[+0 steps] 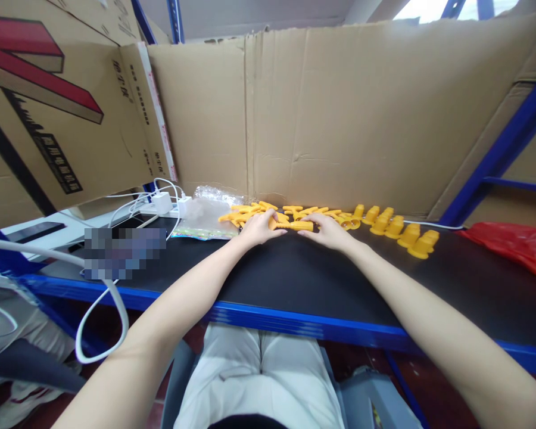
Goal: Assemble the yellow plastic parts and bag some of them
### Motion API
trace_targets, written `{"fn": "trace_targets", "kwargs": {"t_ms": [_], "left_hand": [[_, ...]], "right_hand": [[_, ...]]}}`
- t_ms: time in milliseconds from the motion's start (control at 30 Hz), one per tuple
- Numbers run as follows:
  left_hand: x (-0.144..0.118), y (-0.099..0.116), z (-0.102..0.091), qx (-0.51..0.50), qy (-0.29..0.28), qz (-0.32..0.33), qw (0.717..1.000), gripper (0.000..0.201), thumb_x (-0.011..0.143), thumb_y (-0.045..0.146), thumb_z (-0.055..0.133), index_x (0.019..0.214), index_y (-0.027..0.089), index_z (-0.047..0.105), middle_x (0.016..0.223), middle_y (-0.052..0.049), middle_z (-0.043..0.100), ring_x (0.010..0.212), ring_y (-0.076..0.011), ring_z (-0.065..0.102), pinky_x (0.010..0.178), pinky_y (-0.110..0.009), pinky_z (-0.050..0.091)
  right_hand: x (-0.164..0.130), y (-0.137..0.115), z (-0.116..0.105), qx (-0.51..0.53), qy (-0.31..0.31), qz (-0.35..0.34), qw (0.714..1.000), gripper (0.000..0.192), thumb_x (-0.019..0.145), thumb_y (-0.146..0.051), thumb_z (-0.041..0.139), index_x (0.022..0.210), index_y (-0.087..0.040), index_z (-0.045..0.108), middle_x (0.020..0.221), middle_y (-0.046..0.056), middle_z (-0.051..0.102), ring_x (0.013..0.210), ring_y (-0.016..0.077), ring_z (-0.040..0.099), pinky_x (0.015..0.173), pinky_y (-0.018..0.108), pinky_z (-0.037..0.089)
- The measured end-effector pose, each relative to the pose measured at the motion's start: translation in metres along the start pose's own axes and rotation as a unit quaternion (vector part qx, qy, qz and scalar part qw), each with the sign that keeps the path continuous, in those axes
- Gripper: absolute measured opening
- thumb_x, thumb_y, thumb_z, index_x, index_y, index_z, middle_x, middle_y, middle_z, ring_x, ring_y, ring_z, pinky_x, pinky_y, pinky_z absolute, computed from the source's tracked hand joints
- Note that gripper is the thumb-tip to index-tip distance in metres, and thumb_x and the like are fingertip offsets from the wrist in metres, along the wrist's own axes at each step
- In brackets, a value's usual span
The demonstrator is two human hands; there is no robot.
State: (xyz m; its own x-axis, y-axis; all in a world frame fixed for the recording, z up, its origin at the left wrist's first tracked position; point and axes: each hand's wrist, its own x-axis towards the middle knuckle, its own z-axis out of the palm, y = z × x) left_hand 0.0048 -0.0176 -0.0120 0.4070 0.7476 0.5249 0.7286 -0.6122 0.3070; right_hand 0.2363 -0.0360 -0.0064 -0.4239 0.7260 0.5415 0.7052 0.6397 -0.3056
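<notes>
One yellow piece (301, 226), gripped at both ends

The work in hand looks like handling a single piece between two hands. It lies roughly level, lengthwise between them, just above the near side of the heap (250, 210) on the black bench (312, 283). The left hand (259, 227) has thumb and fingers pinching its left end; the right hand (325, 231) has thumb and forefinger closed about the other. How hard either presses, I cannot tell, and the lower fingers of both are partly hidden. As a judgement, the next move calls for a firm hold on the left and a small, well-aligned motion on the right, clear of the loose pieces behind.

The count: one piece held. Seven cones (393, 226), as near as I can make out, stand in a loose group right of the right hand. At the heap's right end at least two round mouths (349, 224) show. The heap's long pieces overlap too much to number. There is one clear bag (205, 210) left of the left hand, one red bag (513, 244) at far right, and two white plugs (162, 203) beyond the clear bag.
</notes>
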Motion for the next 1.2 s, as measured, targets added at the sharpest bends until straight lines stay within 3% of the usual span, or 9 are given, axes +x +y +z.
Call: {"fn": "trace_targets", "kwargs": {"t_ms": [100,433,733,900,1033,1133,1200], "left_hand": [[0.001,-0.002,0.001,-0.022,0.008,-0.011,1.000,0.043,0.069,0.053,0.064,0.094,0.021,0.052,0.079,-0.002,0.060,0.076,-0.0207,0.058,0.069,-0.032,0.044],[0.001,0.001,-0.002,0.014,0.005,0.005,1.000,0.042,0.070,0.052,0.063,0.097,0.022,0.053,0.075,-0.001,0.059,0.076,-0.0212,0.058,0.069,-0.031,0.043],[0.000,0.003,-0.005,0.021,0.011,0.023,0.999,0.037,0.071,0.049,0.062,0.096,0.023,0.053,0.077,-0.001,0.060,0.076,-0.0208,0.058,0.067,-0.030,0.043],[0.002,0.005,-0.004,-0.056,0.050,-0.012,0.997,0.033,0.070,0.043,0.065,0.092,0.021,0.054,0.077,0.000,0.061,0.075,-0.0178,0.057,0.068,-0.028,0.043],[0.004,0.006,-0.002,-0.111,0.063,-0.024,0.992,0.033,0.070,0.043,0.065,0.092,0.020,0.055,0.083,-0.001,0.063,0.077,-0.0161,0.058,0.071,-0.028,0.044],[0.005,0.006,-0.002,-0.145,0.073,-0.020,0.987,0.043,0.076,0.050,0.058,0.107,0.021,0.051,0.092,-0.004,0.063,0.080,-0.0156,0.058,0.074,-0.030,0.045],[0.004,0.004,-0.002,-0.160,0.085,-0.034,0.983,0.054,0.081,0.052,0.050,0.123,0.020,0.040,0.102,-0.008,0.061,0.085,-0.0164,0.059,0.078,-0.031,0.046]], "right_hand": [[0.002,-0.006,-0.003,-0.073,0.006,-0.058,0.996,0.031,0.081,-0.038,0.057,0.102,-0.017,0.064,0.103,0.012,0.065,0.097,0.0253,0.058,0.089,0.040,0.042],[0.002,-0.007,-0.004,-0.093,0.006,-0.071,0.993,0.032,0.082,-0.038,0.056,0.099,-0.013,0.066,0.098,0.014,0.067,0.091,0.0254,0.060,0.083,0.036,0.044],[0.002,-0.009,-0.005,-0.049,-0.014,-0.016,0.999,0.030,0.078,-0.039,0.060,0.096,-0.017,0.067,0.095,0.011,0.067,0.089,0.0246,0.061,0.083,0.037,0.044],[0.002,-0.011,-0.009,0.013,0.013,-0.010,1.000,0.031,0.075,-0.034,0.062,0.102,-0.018,0.063,0.106,0.010,0.064,0.097,0.0240,0.059,0.088,0.039,0.043],[0.002,-0.016,-0.016,0.073,0.003,0.027,0.997,0.037,0.075,-0.031,0.061,0.110,-0.019,0.058,0.106,0.008,0.064,0.092,0.0209,0.060,0.085,0.037,0.045],[0.002,-0.015,-0.020,0.072,0.029,0.047,0.996,0.037,0.074,-0.032,0.064,0.107,-0.017,0.060,0.104,0.009,0.065,0.090,0.0201,0.061,0.085,0.035,0.046],[0.003,-0.011,-0.021,0.045,0.065,0.069,0.994,0.038,0.072,-0.034,0.066,0.105,-0.016,0.062,0.100,0.009,0.066,0.085,0.0200,0.061,0.082,0.035,0.047]]}}
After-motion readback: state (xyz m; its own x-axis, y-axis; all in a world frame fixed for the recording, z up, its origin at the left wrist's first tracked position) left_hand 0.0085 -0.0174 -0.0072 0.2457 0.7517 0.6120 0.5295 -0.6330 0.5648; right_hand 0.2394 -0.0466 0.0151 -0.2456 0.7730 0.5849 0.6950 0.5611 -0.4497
